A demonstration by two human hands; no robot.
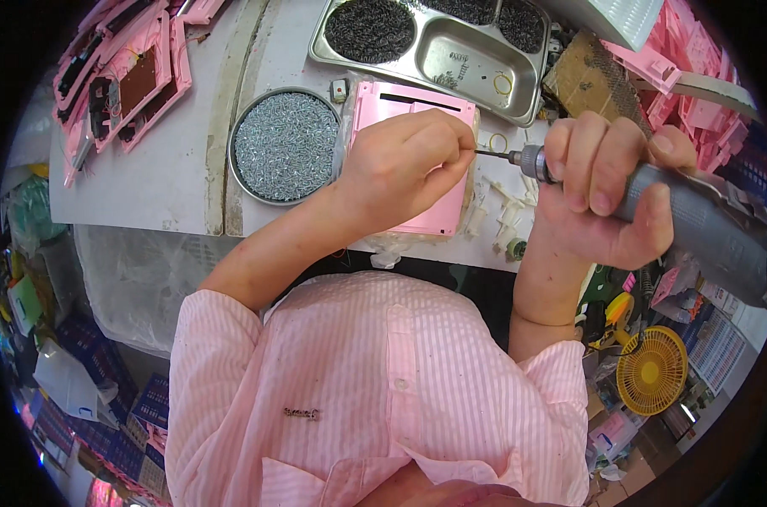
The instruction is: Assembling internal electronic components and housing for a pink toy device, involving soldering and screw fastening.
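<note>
My right hand is wrapped round a grey electric screwdriver, held sideways with its thin bit pointing left. The bit's tip reaches the fingertips of my left hand, which are pinched together; whatever sits between them is too small to make out. Both hands are above a pink plastic panel with a dark slot along its far edge, lying on the table. Left of the panel stands a round metal dish full of small silvery screws.
A steel compartment tray with dark screws stands at the back. Pink housings with electronic parts lie far left, more pink parts far right. White plastic pieces lie right of the panel. A yellow fan is low on the right.
</note>
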